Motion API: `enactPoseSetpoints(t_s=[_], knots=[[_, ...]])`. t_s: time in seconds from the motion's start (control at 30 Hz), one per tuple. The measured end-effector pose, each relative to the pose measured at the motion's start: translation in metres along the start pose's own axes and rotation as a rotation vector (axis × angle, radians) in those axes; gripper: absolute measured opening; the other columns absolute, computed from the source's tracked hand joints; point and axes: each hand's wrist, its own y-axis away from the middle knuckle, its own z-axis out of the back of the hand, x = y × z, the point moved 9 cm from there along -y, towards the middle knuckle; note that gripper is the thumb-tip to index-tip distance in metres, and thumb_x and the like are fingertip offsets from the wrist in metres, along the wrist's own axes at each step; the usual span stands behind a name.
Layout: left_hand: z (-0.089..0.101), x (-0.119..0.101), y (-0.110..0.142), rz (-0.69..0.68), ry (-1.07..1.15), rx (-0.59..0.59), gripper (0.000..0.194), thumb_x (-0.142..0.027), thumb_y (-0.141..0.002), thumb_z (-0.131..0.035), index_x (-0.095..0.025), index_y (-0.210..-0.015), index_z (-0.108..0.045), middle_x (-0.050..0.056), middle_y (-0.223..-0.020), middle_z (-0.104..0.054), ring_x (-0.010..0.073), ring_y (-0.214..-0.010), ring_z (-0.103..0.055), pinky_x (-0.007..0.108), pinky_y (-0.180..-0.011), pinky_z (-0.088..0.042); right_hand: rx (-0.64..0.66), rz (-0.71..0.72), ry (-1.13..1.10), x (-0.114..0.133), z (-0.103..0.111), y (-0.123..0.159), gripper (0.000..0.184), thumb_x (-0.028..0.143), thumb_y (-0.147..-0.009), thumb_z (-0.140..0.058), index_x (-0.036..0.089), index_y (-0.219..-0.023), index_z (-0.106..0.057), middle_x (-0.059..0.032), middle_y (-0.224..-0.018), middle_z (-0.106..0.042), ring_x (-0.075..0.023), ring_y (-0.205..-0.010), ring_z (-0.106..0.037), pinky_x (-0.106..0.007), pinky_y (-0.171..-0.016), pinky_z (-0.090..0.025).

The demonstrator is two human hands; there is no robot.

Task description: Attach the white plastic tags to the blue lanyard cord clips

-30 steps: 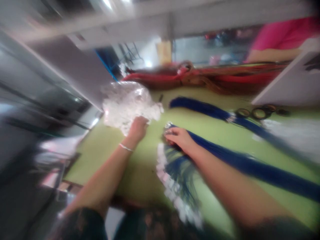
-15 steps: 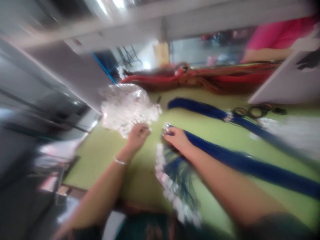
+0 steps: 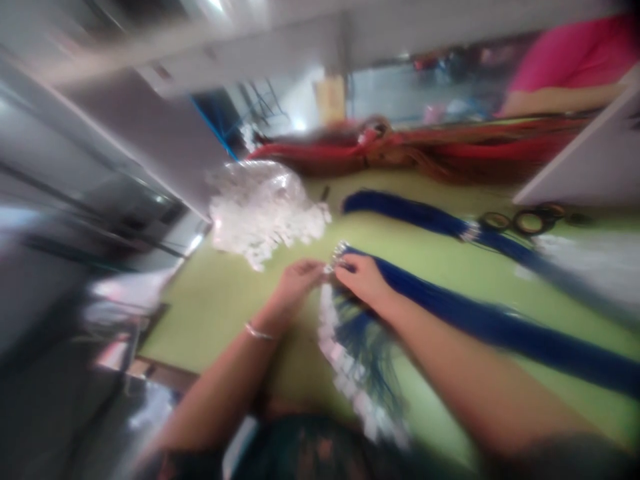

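My left hand (image 3: 299,281) is closed in a pinch on a small white connector housing (image 3: 327,269), close against my right fingertips. My right hand (image 3: 366,277) grips the end of a blue wire bundle (image 3: 470,323), whose shiny metal tips (image 3: 340,249) stick out past the fingers. The bundle runs off to the right across the green tabletop. Below both hands, a row of white connectors (image 3: 344,370) on blue wire ends fans down toward my body. Left of the hands, a clear plastic bag (image 3: 273,177) spills a pile of white connectors (image 3: 260,223).
A second blue wire bundle (image 3: 400,208), tied with a band, lies farther back. Black tape rolls (image 3: 533,222) sit beside it. Red and brown wire bundles (image 3: 470,150) cross the back of the table. A person in a pink sleeve (image 3: 565,57) is beyond.
My left hand has moved right, from beside the connector pile to my right fingertips. My right hand keeps its grip on the blue wires. The camera view has shifted slightly.
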Motion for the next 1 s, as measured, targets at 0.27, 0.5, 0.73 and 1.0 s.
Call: enactPoseSetpoints(t_s=[0.27, 0.5, 0.73, 1.0], knots=[[0.004, 0.003, -0.002, -0.036, -0.068, -0.016, 0.028, -0.034, -0.063, -0.082, -0.013, -0.078, -0.073, 0.004, -0.071, -0.071, 0.0106, -0.066, -0.063, 0.023, -0.068, -0.051, 0.023, 0.017, 0.183, 0.001, -0.004, 0.0, 0.015, 0.023, -0.07, -0.051, 0.019, -0.057, -0.046, 0.0032, -0.054, -0.047, -0.0101, -0.053, -0.039, -0.025, -0.054, -0.026], [0.004, -0.015, -0.002, -0.191, -0.334, -0.031, 0.026, -0.035, -0.065, -0.08, -0.014, -0.078, -0.073, 0.005, -0.07, -0.07, 0.0134, -0.065, -0.062, 0.026, -0.067, -0.049, 0.099, 0.034, 0.256, 0.007, -0.008, 0.001, 0.016, 0.022, -0.07, -0.054, 0.019, -0.057, -0.046, 0.0031, -0.052, -0.047, -0.0104, -0.052, -0.038, -0.025, -0.052, -0.023], [-0.002, -0.012, -0.001, -0.194, -0.364, 0.012, 0.019, -0.032, -0.068, -0.077, -0.016, -0.077, -0.074, 0.005, -0.073, -0.071, 0.0154, -0.069, -0.063, 0.027, -0.069, -0.049, 0.105, 0.093, 0.416, 0.012, -0.011, 0.004, 0.013, 0.024, -0.073, -0.055, 0.019, -0.062, -0.055, -0.0009, -0.057, -0.056, -0.0123, -0.053, -0.04, -0.026, -0.053, -0.024], [0.005, -0.002, -0.001, -0.169, -0.387, -0.091, 0.023, -0.037, -0.068, -0.076, -0.017, -0.08, -0.075, 0.005, -0.072, -0.071, 0.0165, -0.068, -0.063, 0.028, -0.068, -0.05, 0.017, -0.02, 0.229, -0.009, 0.0, -0.001, 0.014, 0.026, -0.072, -0.057, 0.016, -0.067, -0.066, -0.0008, -0.06, -0.062, -0.012, -0.055, -0.047, -0.024, -0.056, -0.032]])
